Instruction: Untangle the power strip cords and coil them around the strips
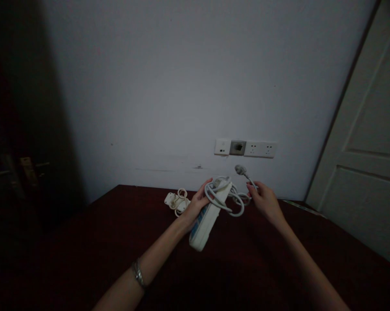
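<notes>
A white power strip with a bluish socket face is tilted above the dark red table, its far end higher in the picture. My left hand is closed around its left side. Loops of grey-white cord hang around the strip's far end. My right hand pinches the cord just behind its plug, which points up and to the left, toward the wall. Behind my left hand, a second white power strip lies on the table with its cream cord coiled on top.
The dark red table meets a pale wall with a row of wall sockets and a grey socket plate. A white panelled door stands at right. A dark door with a brass-coloured latch is at left.
</notes>
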Motion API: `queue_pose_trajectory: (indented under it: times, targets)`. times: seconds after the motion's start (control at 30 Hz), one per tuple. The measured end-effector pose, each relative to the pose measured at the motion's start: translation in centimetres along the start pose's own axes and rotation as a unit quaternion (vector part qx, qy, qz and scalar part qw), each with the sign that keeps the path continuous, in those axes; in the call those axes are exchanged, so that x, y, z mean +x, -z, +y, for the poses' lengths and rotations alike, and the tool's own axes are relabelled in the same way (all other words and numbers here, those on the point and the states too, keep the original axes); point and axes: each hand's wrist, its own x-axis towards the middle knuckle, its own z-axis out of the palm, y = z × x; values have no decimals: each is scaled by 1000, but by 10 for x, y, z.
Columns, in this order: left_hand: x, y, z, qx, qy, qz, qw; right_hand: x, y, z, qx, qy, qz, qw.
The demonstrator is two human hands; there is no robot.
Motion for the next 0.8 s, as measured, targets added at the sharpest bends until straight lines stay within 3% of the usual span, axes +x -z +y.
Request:
queue_pose_trajectory:
  times: [0.13, 0.27, 0.33, 0.47, 0.6, 0.8]
  targets:
    - [7, 16, -6, -52, 73, 27, 996, -2, -6, -6, 134, -33, 25, 990]
    - [14, 36, -5, -118, 173, 5, 978, -6, -12, -16, 357, -115, 25, 927]
    - [17, 43, -3, -149, 190, -3, 970, -9, -13, -19, 392, -122, 18, 912]
    - [20, 49, -2, -175, 188, 4, 967, -11, -15, -21, 333, -89, -44, 938]
    - [20, 49, -5, -190, 165, 45, 967, -16, -20, -26, 213, -9, -86, 973]
    - [20, 49, -8, -136, 115, 118, 977, -39, -37, -42, 140, 79, -118, 980]
